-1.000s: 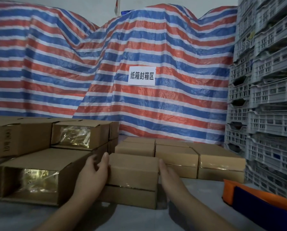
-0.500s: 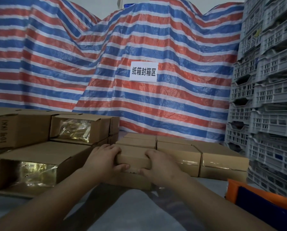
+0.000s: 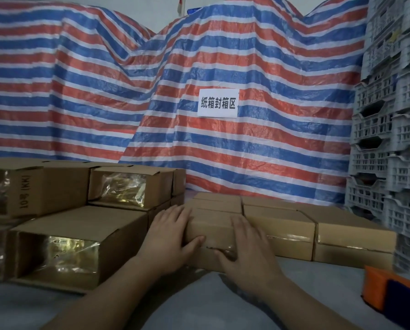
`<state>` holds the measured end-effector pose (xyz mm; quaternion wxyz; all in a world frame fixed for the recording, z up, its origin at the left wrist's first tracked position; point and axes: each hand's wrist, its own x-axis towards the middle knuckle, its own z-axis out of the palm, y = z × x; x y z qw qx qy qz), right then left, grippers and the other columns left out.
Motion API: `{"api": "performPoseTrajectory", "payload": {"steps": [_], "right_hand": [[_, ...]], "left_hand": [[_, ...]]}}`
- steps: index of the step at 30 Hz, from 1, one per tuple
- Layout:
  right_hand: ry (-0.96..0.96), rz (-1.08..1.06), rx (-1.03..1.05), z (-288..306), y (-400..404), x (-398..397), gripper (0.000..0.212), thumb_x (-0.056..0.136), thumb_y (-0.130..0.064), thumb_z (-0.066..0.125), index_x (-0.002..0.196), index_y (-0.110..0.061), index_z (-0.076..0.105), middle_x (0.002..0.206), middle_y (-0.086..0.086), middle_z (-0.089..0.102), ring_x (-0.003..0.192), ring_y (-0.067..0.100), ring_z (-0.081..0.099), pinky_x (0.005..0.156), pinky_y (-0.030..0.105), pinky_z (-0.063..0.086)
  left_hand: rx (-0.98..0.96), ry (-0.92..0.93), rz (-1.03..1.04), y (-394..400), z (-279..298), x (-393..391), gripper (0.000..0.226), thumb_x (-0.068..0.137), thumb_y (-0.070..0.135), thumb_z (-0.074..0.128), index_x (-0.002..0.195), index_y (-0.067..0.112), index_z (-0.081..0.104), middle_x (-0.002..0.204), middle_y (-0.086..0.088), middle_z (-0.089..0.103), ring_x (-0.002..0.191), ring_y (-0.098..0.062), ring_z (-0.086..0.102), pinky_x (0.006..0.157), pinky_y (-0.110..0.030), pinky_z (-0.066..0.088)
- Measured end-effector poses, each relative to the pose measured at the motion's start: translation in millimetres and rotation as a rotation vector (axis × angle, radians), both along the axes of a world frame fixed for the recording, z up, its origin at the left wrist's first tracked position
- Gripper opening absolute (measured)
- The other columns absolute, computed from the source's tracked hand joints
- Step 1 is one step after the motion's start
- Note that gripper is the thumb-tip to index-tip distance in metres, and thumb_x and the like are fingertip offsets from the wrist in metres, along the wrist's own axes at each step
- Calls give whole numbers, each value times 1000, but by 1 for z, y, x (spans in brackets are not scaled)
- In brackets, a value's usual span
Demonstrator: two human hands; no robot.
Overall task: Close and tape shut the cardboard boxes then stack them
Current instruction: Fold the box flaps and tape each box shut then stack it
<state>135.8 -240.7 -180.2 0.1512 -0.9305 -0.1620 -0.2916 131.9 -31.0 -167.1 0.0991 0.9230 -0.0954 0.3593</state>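
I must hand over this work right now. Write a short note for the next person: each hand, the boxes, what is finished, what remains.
Left hand and right hand: both lie on the taped box, thumbs on its front, other fingers over the top.
Boxes: that box stands on the table, in line with the taped row on the right. Open boxes are stacked on the left.
Done: the row is taped.
Left: close, tape and stack the open boxes.

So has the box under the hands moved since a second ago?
Yes. The taped box has been pushed away from the person, and now sits in line with the taped boxes to its right, both hands on it.
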Motion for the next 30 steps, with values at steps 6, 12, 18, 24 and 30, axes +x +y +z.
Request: {"api": "performPoseTrajectory", "payload": {"steps": [6, 12, 18, 24, 30], "right_hand": [[-98, -20, 10, 6, -1, -11, 75, 92, -67, 46, 153, -28, 28, 157, -4, 35, 144, 19, 33, 122, 44, 24], [-93, -19, -67, 15, -8, -18, 51, 95, -53, 52, 140, -29, 51, 146, -6, 50, 134, 14, 42, 120, 45, 26], [-150, -20, 25, 22, 0, -24, 39, 87, -39, 69, 122, -22, 67, 127, 3, 66, 119, 27, 58, 110, 58, 38], [-428, 275, 107, 70, 67, -49, 36, 86, -26, 62, 116, -7, 68, 113, 10, 67, 104, 36, 64, 92, 50, 44], [-292, 530, 46, 143, 203, -66, 52, 95, -51, 53, 140, -25, 48, 136, -10, 51, 129, 14, 42, 113, 38, 30]], "left_hand": [[-123, -103, -126, -1, 10, -23, 47, 97, 51, 45, 140, 34, 42, 143, 11, 45, 133, -7, 36, 115, -29, 18], [88, -55, -105, -16, 30, -55, 36, 105, 38, 39, 97, 17, 66, 91, -3, 67, 83, -18, 62, 82, -35, 50], [293, -247, -256, 8, 55, -104, 46, 103, 38, 42, 64, 21, 59, 56, -1, 55, 50, -20, 53, 50, -27, 41], [117, -294, -10, 125, 114, -122, 26, 102, 28, 48, 126, 24, 55, 97, 3, 69, 86, -15, 66, 77, -34, 55], [-15, -377, 477, 238, 149, -129, 67, 97, 60, 5, 71, 24, 56, 61, 4, 59, 56, -11, 60, 61, -34, 56]]}}
